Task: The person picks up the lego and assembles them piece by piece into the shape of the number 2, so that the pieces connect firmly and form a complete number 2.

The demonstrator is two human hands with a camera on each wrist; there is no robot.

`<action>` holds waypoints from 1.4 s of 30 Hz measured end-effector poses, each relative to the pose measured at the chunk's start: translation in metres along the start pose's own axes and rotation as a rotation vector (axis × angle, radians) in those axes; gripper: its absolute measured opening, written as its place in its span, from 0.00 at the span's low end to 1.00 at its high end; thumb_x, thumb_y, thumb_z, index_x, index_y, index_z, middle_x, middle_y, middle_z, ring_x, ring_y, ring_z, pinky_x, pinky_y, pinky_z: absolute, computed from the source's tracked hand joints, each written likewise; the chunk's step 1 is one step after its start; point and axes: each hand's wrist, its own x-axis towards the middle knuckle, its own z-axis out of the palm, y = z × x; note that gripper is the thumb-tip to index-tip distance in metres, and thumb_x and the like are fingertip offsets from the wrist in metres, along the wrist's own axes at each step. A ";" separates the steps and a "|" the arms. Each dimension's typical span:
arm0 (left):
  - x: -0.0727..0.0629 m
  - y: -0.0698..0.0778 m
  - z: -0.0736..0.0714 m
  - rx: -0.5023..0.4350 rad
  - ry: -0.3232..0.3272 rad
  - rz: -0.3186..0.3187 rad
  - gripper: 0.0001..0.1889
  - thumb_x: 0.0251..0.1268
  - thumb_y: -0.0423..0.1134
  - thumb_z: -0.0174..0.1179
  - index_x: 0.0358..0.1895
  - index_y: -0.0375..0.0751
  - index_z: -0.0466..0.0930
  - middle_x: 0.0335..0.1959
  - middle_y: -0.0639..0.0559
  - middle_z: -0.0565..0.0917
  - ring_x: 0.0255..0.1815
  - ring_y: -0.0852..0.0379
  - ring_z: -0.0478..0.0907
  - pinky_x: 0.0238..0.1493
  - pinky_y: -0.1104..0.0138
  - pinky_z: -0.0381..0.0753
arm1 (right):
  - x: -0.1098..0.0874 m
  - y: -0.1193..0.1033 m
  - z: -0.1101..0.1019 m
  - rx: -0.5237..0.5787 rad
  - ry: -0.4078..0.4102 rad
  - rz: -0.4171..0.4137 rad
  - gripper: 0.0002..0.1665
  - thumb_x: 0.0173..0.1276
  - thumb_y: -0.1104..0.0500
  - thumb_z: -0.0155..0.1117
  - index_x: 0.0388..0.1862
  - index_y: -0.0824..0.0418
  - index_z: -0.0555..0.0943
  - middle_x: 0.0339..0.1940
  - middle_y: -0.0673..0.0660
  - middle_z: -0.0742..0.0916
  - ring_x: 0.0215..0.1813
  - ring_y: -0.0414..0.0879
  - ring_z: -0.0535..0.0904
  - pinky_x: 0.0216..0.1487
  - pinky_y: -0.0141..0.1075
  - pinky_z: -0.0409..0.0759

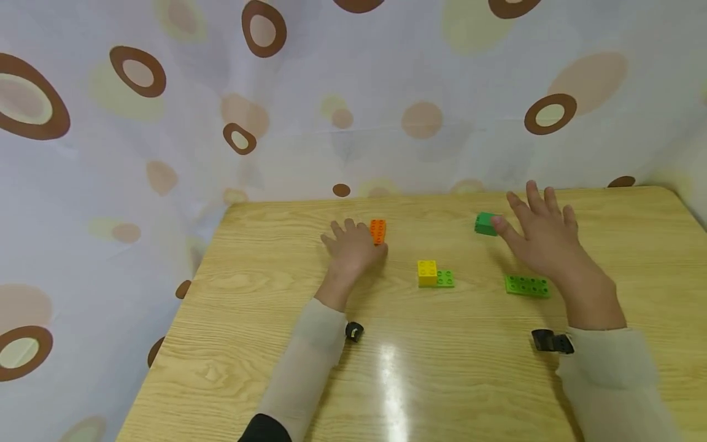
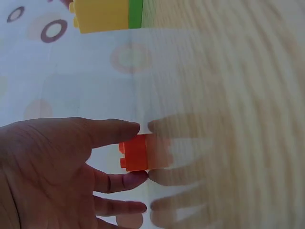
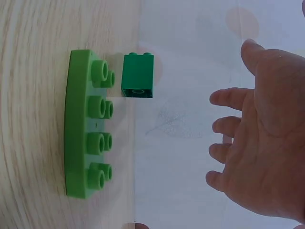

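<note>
Near the back of the table an orange brick stands with my left hand beside it. The left wrist view shows the thumb and index fingertip of the left hand on either side of the orange brick; firm contact is unclear. My right hand hovers with fingers spread. From the head, its thumb overlaps the edge of a dark green brick. Seen from the right wrist, a gap separates the right hand from the dark green brick. It holds nothing.
Between the hands, a yellow brick sits on one end of a light green plate. A longer light green studded plate lies below the right hand on the wooden table. Patterned cloth hangs behind the table.
</note>
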 end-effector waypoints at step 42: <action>-0.039 -0.023 0.012 -0.442 -0.135 0.537 0.26 0.69 0.53 0.73 0.64 0.44 0.83 0.79 0.44 0.66 0.79 0.41 0.65 0.76 0.50 0.68 | 0.019 -0.090 0.044 0.076 -0.118 -0.412 0.19 0.69 0.53 0.78 0.53 0.62 0.87 0.48 0.55 0.86 0.49 0.53 0.78 0.51 0.48 0.79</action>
